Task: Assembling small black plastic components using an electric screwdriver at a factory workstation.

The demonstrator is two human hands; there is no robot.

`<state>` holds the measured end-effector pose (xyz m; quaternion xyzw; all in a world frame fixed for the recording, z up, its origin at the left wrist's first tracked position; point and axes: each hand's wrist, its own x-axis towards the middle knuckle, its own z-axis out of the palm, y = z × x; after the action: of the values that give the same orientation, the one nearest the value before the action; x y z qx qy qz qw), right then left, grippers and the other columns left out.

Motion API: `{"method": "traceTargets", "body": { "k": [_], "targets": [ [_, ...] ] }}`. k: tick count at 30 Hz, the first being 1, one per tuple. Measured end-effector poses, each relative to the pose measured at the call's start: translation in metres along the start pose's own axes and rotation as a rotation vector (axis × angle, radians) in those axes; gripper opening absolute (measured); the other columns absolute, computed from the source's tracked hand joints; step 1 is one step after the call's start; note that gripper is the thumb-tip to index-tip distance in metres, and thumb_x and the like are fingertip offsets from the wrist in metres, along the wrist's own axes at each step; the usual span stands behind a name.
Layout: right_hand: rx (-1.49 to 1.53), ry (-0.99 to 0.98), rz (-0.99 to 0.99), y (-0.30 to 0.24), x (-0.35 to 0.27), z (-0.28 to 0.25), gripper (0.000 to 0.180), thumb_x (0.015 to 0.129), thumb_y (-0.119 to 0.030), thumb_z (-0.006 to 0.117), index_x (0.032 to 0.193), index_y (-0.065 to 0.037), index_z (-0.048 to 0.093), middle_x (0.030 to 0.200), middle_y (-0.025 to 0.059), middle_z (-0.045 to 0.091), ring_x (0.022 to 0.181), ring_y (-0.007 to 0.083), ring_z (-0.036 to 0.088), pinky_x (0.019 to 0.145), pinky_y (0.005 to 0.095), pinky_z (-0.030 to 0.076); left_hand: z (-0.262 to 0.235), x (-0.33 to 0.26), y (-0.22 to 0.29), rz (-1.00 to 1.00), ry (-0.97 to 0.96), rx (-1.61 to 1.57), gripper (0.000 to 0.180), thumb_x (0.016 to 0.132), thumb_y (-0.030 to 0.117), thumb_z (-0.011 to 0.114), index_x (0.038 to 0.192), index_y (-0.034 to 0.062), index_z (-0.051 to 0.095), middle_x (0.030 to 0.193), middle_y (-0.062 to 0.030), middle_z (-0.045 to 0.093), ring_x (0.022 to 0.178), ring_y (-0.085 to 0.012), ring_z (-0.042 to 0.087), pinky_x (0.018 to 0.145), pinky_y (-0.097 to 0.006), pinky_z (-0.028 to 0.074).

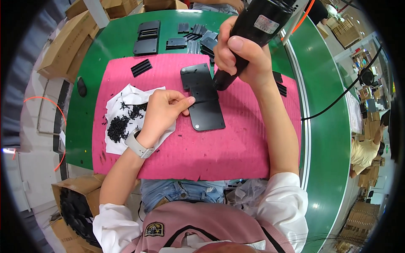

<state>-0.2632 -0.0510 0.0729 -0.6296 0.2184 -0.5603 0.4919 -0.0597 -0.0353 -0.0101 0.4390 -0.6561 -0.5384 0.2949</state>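
On the pink mat, the left hand pinches closed at the edge of a black metal plate — a heap of black screws lies beside it on white cloth. Beyond, the right hand is clamped round a black electric screwdriver — tip on the plate.

A single head-worn fisheye view looks steeply down from above the person's chest, close over the work. The pink mat fills the middle of the frame, with the green table curving around it toward the top and right. Both forearms enter from the lower edge. Straight edges bow near the dark circular rim, where cardboard boxes sit upper left.
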Motion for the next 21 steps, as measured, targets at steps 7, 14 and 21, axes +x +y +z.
{"method": "traceTargets", "body": {
  "k": [7, 14, 21],
  "targets": [
    [0.014, -0.019, 0.001, 0.002, 0.0, 0.001, 0.02, 0.081, -0.019, 0.056, 0.087, -0.002, 0.048, 0.051, 0.0041, 0.043, 0.037, 0.0111, 0.037, 0.039, 0.0257, 0.031, 0.002, 0.0, -0.002, -0.008, 0.015, -0.01, 0.021, 0.08, 0.014, 0.068, 0.072, -0.005, 0.066, 0.058, -0.0075, 0.063, 0.052, -0.0084, 0.056, 0.05, -0.023, 0.042],
    [-0.128, 0.065, 0.011, -0.011, -0.004, 0.021, 0.023, 0.081, -0.02, 0.056, 0.089, -0.001, 0.047, 0.054, 0.0041, 0.044, 0.039, 0.0113, 0.038, 0.04, 0.0259, 0.032, 0.001, -0.003, -0.01, 0.149, 0.109, 0.084, 0.018, 0.084, 0.015, 0.065, 0.076, -0.0013, 0.067, 0.058, -0.0014, 0.058, 0.051, -0.0023, 0.043, 0.047, -0.019, 0.031],
    [0.4, 0.05, -0.177, -0.031, -0.007, 0.014, 0.029, 0.089, -0.034, 0.043, 0.101, -0.009, 0.052, 0.058, 0.0013, 0.047, 0.044, 0.0126, 0.042, 0.052, 0.0297, 0.037, -0.007, -0.017, 0.01, 0.022, -0.064, -0.555, 0.018, 0.087, 0.012, 0.061, 0.097, -0.002, 0.066, 0.076, -0.0055, 0.063, 0.049, -0.0013, 0.037, 0.045, -0.018, 0.028]
  ]
}}
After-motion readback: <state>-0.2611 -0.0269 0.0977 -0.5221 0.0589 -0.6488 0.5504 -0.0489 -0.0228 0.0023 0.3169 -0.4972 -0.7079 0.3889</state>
